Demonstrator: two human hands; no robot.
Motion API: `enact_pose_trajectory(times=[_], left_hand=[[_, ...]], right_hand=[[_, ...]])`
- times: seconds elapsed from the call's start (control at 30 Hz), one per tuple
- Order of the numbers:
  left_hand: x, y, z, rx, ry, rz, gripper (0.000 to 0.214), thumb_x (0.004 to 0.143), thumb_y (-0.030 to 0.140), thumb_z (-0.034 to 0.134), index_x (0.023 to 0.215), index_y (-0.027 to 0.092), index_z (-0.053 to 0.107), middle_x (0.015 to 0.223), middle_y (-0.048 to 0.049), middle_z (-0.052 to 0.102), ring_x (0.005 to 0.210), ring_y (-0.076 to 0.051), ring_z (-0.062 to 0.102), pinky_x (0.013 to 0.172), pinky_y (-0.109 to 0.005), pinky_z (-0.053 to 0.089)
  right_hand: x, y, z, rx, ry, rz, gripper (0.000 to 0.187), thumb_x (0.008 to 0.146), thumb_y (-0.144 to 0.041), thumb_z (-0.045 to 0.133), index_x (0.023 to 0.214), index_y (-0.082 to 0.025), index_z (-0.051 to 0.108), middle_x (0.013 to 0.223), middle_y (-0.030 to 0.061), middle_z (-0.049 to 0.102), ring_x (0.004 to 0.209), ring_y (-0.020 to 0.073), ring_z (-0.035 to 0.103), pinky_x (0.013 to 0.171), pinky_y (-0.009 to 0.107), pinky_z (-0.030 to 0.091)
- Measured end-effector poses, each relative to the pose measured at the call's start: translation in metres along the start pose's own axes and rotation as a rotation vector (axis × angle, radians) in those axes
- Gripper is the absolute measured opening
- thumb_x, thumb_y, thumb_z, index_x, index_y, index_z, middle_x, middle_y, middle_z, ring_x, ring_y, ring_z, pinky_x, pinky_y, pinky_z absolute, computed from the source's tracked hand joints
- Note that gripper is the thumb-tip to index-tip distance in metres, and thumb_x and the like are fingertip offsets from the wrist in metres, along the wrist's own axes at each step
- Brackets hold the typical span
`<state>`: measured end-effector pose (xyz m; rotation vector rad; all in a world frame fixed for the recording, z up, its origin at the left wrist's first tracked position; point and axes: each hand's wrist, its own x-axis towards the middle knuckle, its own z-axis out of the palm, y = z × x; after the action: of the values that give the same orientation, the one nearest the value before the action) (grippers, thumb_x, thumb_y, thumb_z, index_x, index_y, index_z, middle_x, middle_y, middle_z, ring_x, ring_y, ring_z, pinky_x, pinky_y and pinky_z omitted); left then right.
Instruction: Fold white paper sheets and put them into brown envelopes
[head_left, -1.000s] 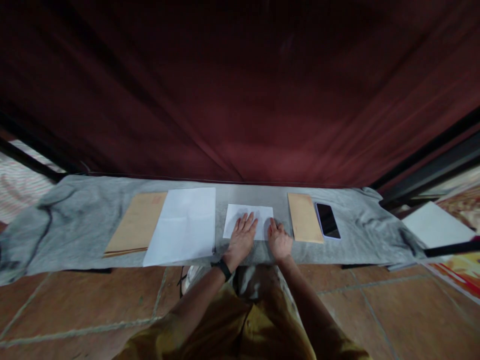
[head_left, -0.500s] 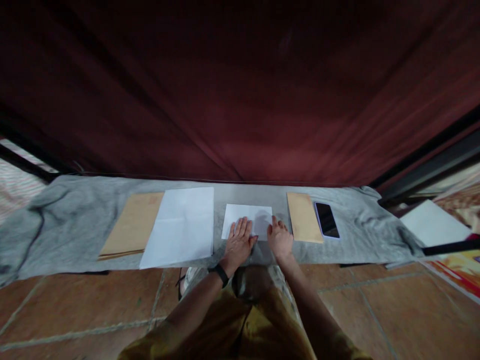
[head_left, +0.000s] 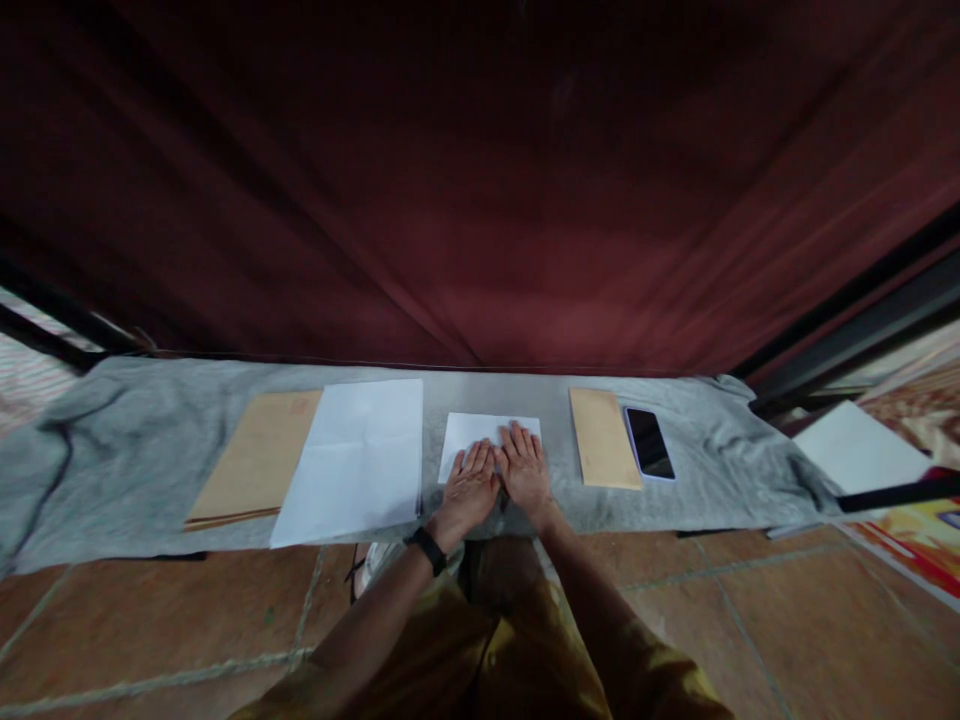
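A small white sheet of paper (head_left: 469, 428), perhaps folded, lies on the grey cloth in front of me. My left hand (head_left: 472, 482) rests flat on its lower left part, fingers stretched out. Beside it, my right hand (head_left: 523, 468) lies flat on the right part of the same sheet, its fingers extended, the two thumbs close together. Both hands cover the paper's lower edge. To the left is a stack of larger white sheets (head_left: 360, 450). On the right a brown envelope (head_left: 606, 438) lies apart from my right hand.
Large brown envelopes (head_left: 255, 455) lie at the left, partly under the white stack. A phone (head_left: 649, 443) sits right of the small envelope. Grey cloth (head_left: 720, 460) covers the narrow table, and a dark red curtain (head_left: 480, 250) hangs behind it. Tiled floor (head_left: 187, 610) shows below.
My right hand has moved left from the paper's right edge onto the sheet, and its fingers are now stretched flat. My left hand still lies on the paper.
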<state>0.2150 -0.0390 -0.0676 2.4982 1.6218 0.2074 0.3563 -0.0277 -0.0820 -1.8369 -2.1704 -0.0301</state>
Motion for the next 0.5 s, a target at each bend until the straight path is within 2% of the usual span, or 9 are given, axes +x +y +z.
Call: enact_pose_trajectory(times=[0.1, 0.27, 0.37, 0.5], left_hand=[[0.016, 0.001, -0.008, -0.029, 0.03, -0.05, 0.054, 0.101, 0.025, 0.03, 0.149, 0.008, 0.048, 0.159, -0.0164, 0.045, 0.15, -0.027, 0.038, 0.123, -0.049, 0.031], [0.038, -0.003, -0.007, -0.009, 0.11, -0.068, 0.056, 0.104, 0.033, 0.03, 0.154, 0.013, 0.042, 0.165, -0.0118, 0.035, 0.155, -0.028, 0.025, 0.127, -0.052, 0.02], [0.038, -0.01, 0.001, 0.021, 0.126, -0.095, 0.062, 0.104, 0.042, 0.03, 0.156, 0.01, 0.039, 0.165, -0.0144, 0.035, 0.156, -0.028, 0.023, 0.127, -0.051, 0.018], [0.03, -0.018, 0.008, 0.058, 0.146, -0.139, 0.064, 0.104, 0.045, 0.028, 0.157, 0.009, 0.036, 0.165, -0.0152, 0.034, 0.156, -0.026, 0.022, 0.128, -0.049, 0.017]], right_hand=[[-0.001, 0.001, 0.001, -0.024, -0.004, 0.03, 0.052, 0.107, -0.032, 0.036, 0.158, -0.02, 0.038, 0.166, 0.012, 0.031, 0.153, 0.0277, 0.031, 0.123, 0.048, 0.024], [0.0, -0.002, 0.003, -0.037, 0.002, 0.042, 0.053, 0.104, -0.026, 0.038, 0.157, -0.019, 0.04, 0.165, 0.0123, 0.033, 0.151, 0.029, 0.033, 0.122, 0.049, 0.025], [0.001, -0.002, 0.004, -0.038, 0.019, 0.047, 0.052, 0.104, -0.026, 0.038, 0.156, -0.018, 0.042, 0.164, 0.0129, 0.034, 0.151, 0.029, 0.034, 0.122, 0.048, 0.026], [0.001, -0.001, 0.007, -0.019, 0.044, 0.048, 0.051, 0.106, -0.03, 0.038, 0.156, -0.019, 0.043, 0.163, 0.0128, 0.037, 0.15, 0.0284, 0.036, 0.122, 0.049, 0.027]])
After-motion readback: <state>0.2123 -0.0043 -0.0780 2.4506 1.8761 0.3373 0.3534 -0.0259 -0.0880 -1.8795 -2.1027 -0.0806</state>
